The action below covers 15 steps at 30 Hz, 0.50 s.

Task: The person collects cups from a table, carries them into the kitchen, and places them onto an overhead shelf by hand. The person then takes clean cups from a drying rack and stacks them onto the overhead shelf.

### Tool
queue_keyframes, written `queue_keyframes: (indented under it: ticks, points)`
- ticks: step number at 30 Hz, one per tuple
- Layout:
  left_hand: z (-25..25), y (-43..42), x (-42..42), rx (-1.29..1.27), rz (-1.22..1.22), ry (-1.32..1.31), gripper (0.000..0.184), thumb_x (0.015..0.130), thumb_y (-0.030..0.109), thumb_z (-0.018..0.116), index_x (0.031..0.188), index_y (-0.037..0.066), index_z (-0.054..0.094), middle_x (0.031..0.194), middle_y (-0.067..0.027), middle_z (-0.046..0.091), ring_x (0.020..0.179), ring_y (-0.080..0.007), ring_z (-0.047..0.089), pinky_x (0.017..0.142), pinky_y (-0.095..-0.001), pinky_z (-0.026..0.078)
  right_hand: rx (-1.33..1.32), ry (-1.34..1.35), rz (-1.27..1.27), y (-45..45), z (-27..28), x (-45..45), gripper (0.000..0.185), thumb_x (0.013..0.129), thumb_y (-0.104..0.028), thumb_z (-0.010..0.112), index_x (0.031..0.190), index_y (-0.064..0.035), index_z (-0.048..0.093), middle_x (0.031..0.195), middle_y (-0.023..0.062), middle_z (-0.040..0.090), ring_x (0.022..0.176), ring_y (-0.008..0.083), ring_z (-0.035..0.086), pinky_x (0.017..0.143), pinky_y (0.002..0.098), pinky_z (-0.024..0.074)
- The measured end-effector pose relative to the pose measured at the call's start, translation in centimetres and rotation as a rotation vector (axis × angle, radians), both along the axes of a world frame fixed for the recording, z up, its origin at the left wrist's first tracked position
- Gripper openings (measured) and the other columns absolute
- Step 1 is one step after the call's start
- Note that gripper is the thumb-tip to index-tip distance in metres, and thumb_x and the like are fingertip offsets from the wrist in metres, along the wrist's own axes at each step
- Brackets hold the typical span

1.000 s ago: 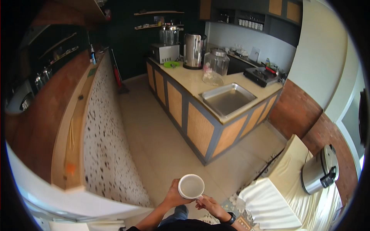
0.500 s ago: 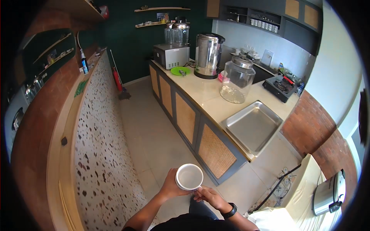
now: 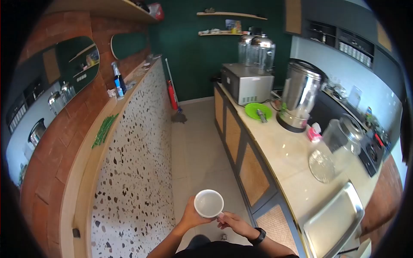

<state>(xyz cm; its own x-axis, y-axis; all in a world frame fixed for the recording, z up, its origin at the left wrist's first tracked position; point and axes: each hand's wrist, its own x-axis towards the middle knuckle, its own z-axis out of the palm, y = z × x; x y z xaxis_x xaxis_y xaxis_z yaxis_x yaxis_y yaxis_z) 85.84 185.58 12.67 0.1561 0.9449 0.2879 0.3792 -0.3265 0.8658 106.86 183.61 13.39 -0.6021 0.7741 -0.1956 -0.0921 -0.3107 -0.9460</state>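
Note:
A white cup (image 3: 209,203) is held in front of my body, its open top facing up at me, and I see only its pale inside. My left hand (image 3: 192,216) wraps around the cup's left side. The fingers of my right hand (image 3: 232,224) pinch the handle at the cup's lower right. A dark watch (image 3: 259,236) is on my right wrist. Below the cup are the floor and part of my leg and shoe.
Along the right runs a counter (image 3: 275,146) with a green plate (image 3: 258,112), a steel urn (image 3: 300,94), a glass jar (image 3: 333,150) and a metal tray (image 3: 333,223). A speckled low wall (image 3: 137,172) borders the aisle floor (image 3: 193,159) on the left. A red fire extinguisher (image 3: 172,95) stands farther back.
My view has turned left and moved forward along the aisle, so the counter sits farther right and nearer. Both hands still hold the cup the same way.

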Motion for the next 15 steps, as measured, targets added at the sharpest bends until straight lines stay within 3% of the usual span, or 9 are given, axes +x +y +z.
queue_keyframes:
  ticks: [2, 5, 8, 12, 15]
  points:
    - [0.1, 3.9, -2.4, -0.1, 0.018, -0.135, 0.087, 0.05, 0.02, 0.09, 0.122, 0.002, 0.045, 0.111, -0.0104, 0.059, 0.103, -0.0209, 0.058, 0.09, -0.0349, 0.047, 0.01, -0.004, 0.077, 5.1, 0.5, -2.3, 0.038, 0.098, -0.038, 0.043, 0.095, -0.0031, 0.055, 0.086, 0.0028, 0.054, 0.08, 0.0106, 0.056, 0.075, 0.025, 0.0469]
    - [-2.7, 10.0, -6.0, 0.003, 0.235, -0.101, 0.074, 0.047, 0.022, 0.088, 0.109, -0.001, 0.054, 0.098, -0.0113, 0.061, 0.09, -0.0239, 0.062, 0.08, -0.0354, 0.049, 0.024, -0.014, 0.195, 13.2, -0.1, -6.0, 0.037, 0.098, -0.038, 0.043, 0.094, -0.0033, 0.055, 0.086, 0.0024, 0.054, 0.078, 0.0094, 0.054, 0.075, 0.0241, 0.0464]
    - [-0.4, 16.5, -9.3, -0.118, 0.218, -0.208, 0.072, 0.046, 0.023, 0.088, 0.106, 0.0, 0.056, 0.098, -0.0118, 0.061, 0.092, -0.0251, 0.061, 0.083, -0.0356, 0.048, 0.019, -0.041, 0.254, 21.3, -1.4, -10.1, 0.037, 0.098, -0.038, 0.044, 0.092, -0.0038, 0.055, 0.084, 0.0012, 0.054, 0.077, 0.0084, 0.053, 0.074, 0.024, 0.0459]
    - [-3.5, 27.6, -15.2, -0.141, 0.295, -0.144, 0.069, 0.046, 0.024, 0.089, 0.103, 0.0, 0.059, 0.098, -0.0127, 0.062, 0.095, -0.0249, 0.06, 0.088, -0.0362, 0.045, -0.029, -0.084, 0.202, 32.1, -1.4, -16.2, 0.037, 0.098, -0.038, 0.044, 0.09, -0.0042, 0.055, 0.084, 0.0002, 0.053, 0.078, 0.0076, 0.051, 0.074, 0.0243, 0.0457]
    - [-2.2, 36.4, -19.6, -0.14, 0.21, -0.071, 0.073, 0.047, 0.026, 0.089, 0.109, 0.002, 0.057, 0.106, -0.0136, 0.058, 0.101, -0.0262, 0.057, 0.089, -0.0377, 0.044, -0.093, -0.003, 0.202, 40.7, -1.7, -20.4, 0.036, 0.098, -0.037, 0.043, 0.094, -0.0034, 0.055, 0.085, -0.0001, 0.053, 0.079, 0.0076, 0.051, 0.074, 0.0244, 0.0457]
